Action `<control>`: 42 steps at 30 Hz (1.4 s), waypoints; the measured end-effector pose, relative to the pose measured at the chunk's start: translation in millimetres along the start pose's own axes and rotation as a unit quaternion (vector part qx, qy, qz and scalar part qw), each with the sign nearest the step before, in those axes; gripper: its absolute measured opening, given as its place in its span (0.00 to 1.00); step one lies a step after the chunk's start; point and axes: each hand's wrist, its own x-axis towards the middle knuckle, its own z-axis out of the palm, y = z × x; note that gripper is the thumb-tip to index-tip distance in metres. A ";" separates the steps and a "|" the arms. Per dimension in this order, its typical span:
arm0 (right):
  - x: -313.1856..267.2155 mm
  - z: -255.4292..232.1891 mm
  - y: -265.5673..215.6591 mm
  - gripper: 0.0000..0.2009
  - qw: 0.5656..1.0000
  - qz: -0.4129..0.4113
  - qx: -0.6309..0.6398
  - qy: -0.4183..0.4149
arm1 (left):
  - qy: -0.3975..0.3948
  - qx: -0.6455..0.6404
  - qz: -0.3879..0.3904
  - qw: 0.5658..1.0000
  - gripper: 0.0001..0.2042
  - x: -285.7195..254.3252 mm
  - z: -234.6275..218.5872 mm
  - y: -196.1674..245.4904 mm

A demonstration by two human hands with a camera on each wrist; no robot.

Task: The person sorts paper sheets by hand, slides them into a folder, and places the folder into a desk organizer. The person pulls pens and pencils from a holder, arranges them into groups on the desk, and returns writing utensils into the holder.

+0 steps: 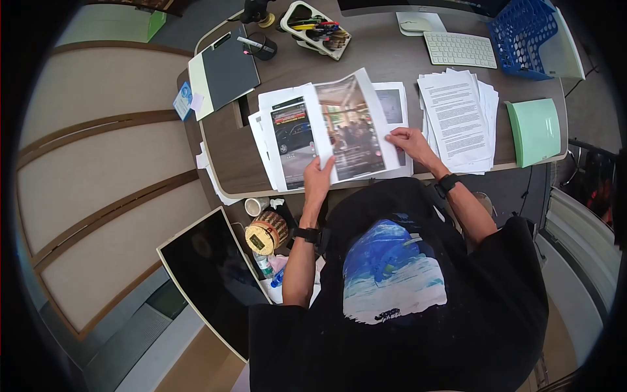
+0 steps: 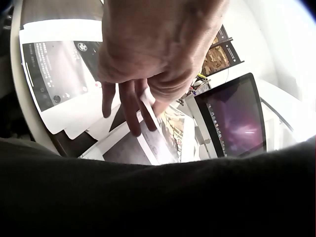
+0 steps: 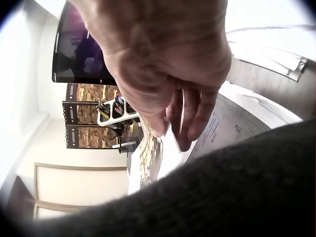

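Note:
A printed sheet with a color photo of an indoor crowd (image 1: 353,121) is held up between the two hands, tilted over other papers. The left hand (image 1: 318,179) pinches its lower left corner, thumb on the printed face. At the right edge, the right hand (image 1: 413,144) pinches the sheet between thumb and fingers; the right wrist view shows the paper's edge in that grip. To the left lies a sheet with a dark car picture (image 1: 292,134), on top of several white pages. Another printed page (image 1: 392,108) shows partly from behind the raised sheet.
A stack of text pages (image 1: 457,121) lies to the right, beside a green folder (image 1: 534,132). Behind stand a pen organizer (image 1: 317,29), a black pen cup (image 1: 262,47), a keyboard (image 1: 460,49) and a blue basket (image 1: 526,39). A dark clipboard (image 1: 228,72) lies at left.

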 end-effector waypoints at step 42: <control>-16.4 -49.4 32.1 0.18 0.946 -0.030 -0.258 0.194 | 0.170 0.147 0.069 0.972 0.15 -12.2 -21.0 -25.7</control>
